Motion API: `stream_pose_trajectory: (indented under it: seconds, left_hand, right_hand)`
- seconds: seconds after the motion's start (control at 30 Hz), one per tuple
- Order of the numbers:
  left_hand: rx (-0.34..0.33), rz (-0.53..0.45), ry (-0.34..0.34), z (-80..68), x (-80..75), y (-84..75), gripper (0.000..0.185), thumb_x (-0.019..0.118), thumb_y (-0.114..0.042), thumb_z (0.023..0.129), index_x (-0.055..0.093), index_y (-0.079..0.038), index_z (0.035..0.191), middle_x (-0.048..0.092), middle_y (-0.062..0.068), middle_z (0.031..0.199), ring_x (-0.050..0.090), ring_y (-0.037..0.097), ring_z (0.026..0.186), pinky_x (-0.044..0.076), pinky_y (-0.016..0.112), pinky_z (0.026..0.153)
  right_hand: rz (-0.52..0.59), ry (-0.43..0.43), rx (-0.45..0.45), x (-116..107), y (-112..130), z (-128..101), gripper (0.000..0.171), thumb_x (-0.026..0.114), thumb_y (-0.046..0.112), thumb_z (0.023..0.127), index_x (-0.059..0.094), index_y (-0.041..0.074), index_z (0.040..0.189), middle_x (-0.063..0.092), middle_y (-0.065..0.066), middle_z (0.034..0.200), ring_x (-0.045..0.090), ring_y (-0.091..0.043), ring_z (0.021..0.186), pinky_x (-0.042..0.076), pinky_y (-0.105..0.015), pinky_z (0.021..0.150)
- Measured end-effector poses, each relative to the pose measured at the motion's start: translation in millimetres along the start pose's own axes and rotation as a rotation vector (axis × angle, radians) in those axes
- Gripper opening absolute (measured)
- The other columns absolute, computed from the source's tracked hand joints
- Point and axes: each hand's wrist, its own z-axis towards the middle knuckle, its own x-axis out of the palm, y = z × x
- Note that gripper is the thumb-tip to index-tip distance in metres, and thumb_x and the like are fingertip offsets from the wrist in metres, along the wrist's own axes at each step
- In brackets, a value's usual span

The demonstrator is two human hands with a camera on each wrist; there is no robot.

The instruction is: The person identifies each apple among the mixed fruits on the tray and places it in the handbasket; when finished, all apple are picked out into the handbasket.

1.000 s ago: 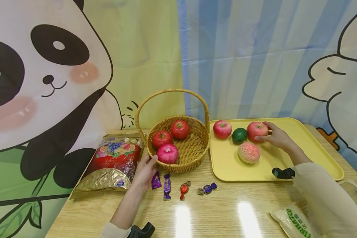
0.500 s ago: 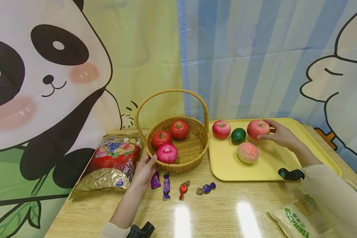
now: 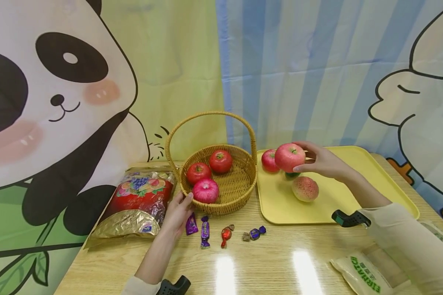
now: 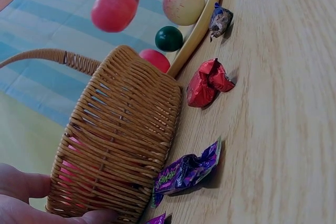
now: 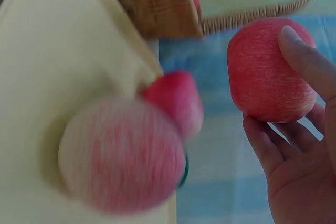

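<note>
Your left hand (image 3: 177, 211) rests with relaxed fingers against the near wall of the wicker basket (image 3: 240, 190), steadying it. Further out, your right hand (image 3: 323, 162) cups the red apple (image 3: 289, 157), fingertips wrapped round its sides, above the yellow tray (image 3: 376, 192). It looks firm, smooth, probably light; keep gripping across its widest part.

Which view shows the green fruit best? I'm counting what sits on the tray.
The left wrist view: the green fruit shows whole there. In the head view the held apple hides most of it; the right wrist view shows only a sliver.
</note>
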Motion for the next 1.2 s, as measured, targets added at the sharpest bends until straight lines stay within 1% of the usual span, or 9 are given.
stream_pose_trajectory:
  seconds: [0.07,0.13,0.27,0.4,0.6,0.67,0.77,0.97,1.2]
  left_hand:
    - [0.001,0.002,0.001,0.2,-0.2,0.5,0.057,0.041,-0.017,0.105,0.017,0.000,0.154,0.026,0.021,0.157,0.030,0.037,0.144,0.025,0.048,0.122]
    - [0.004,0.013,0.001,0.3,-0.5,1.3,0.058,0.042,-0.019,0.105,0.017,0.000,0.154,0.026,0.022,0.157,0.030,0.037,0.143,0.025,0.048,0.122]
    - [0.002,0.021,0.003,0.2,0.1,0.8,0.058,0.041,-0.019,0.105,0.018,-0.001,0.154,0.026,0.021,0.157,0.029,0.037,0.144,0.025,0.048,0.122]
    - [-0.001,0.011,0.011,-0.3,1.2,-1.1,0.056,0.040,-0.016,0.105,0.017,0.000,0.154,0.026,0.022,0.156,0.028,0.037,0.144,0.024,0.049,0.122]
    - [-0.018,0.007,0.008,-0.8,1.6,-1.3,0.056,0.040,-0.016,0.105,0.017,0.000,0.154,0.025,0.021,0.157,0.026,0.035,0.146,0.023,0.048,0.123]
    - [-0.017,0.006,0.009,-1.0,1.5,-0.6,0.057,0.041,-0.016,0.105,0.017,0.000,0.154,0.025,0.022,0.157,0.026,0.035,0.146,0.023,0.048,0.123]
    - [-0.020,0.004,0.003,-1.0,1.6,-0.1,0.057,0.041,-0.017,0.105,0.017,0.000,0.154,0.025,0.021,0.157,0.026,0.035,0.146,0.023,0.048,0.123]
    - [-0.023,-0.001,-0.003,1.4,1.0,0.3,0.056,0.040,-0.016,0.105,0.018,-0.001,0.154,0.025,0.019,0.158,0.029,0.035,0.144,0.026,0.047,0.122]
    - [0.001,-0.008,0.000,0.1,0.6,0.9,0.054,0.039,-0.014,0.105,0.018,0.003,0.152,0.027,0.024,0.155,0.027,0.036,0.145,0.022,0.050,0.123]
  right_hand:
    - [0.035,0.046,-0.037,14,10,8,0.083,0.077,0.019,0.084,0.029,0.012,0.151,0.047,-0.016,0.143,0.053,-0.034,0.126,0.056,-0.021,0.088]
    - [0.038,0.083,-0.076,28,20,16,0.084,0.079,0.020,0.082,0.030,0.011,0.151,0.048,-0.017,0.142,0.055,-0.036,0.124,0.058,-0.027,0.089]
    - [0.025,0.110,-0.121,56,39,33,0.086,0.081,0.021,0.079,0.034,0.009,0.149,0.049,-0.016,0.140,0.055,-0.034,0.124,0.058,-0.037,0.094]
    - [-0.046,0.096,-0.128,80,52,51,0.085,0.082,0.024,0.078,0.036,0.007,0.148,0.051,-0.016,0.139,0.055,-0.034,0.124,0.056,-0.044,0.098]
    - [-0.251,0.043,-0.075,112,65,75,0.084,0.080,0.039,0.077,0.041,0.010,0.145,0.059,-0.013,0.132,0.061,-0.030,0.114,0.055,-0.046,0.096]
    - [-0.280,0.040,-0.071,120,68,82,0.083,0.080,0.040,0.077,0.042,0.009,0.144,0.060,-0.014,0.129,0.061,-0.030,0.112,0.054,-0.047,0.095]
    - [-0.301,0.039,-0.063,131,71,89,0.082,0.080,0.037,0.077,0.043,0.004,0.142,0.060,-0.016,0.129,0.061,-0.032,0.113,0.053,-0.047,0.097]
    - [-0.330,0.049,0.007,143,67,98,0.082,0.083,0.031,0.074,0.044,0.003,0.141,0.061,-0.017,0.128,0.058,-0.033,0.118,0.051,-0.046,0.101]
    - [-0.418,0.084,0.004,147,67,102,0.081,0.083,0.026,0.073,0.044,-0.002,0.139,0.058,-0.020,0.131,0.055,-0.037,0.123,0.047,-0.046,0.106]
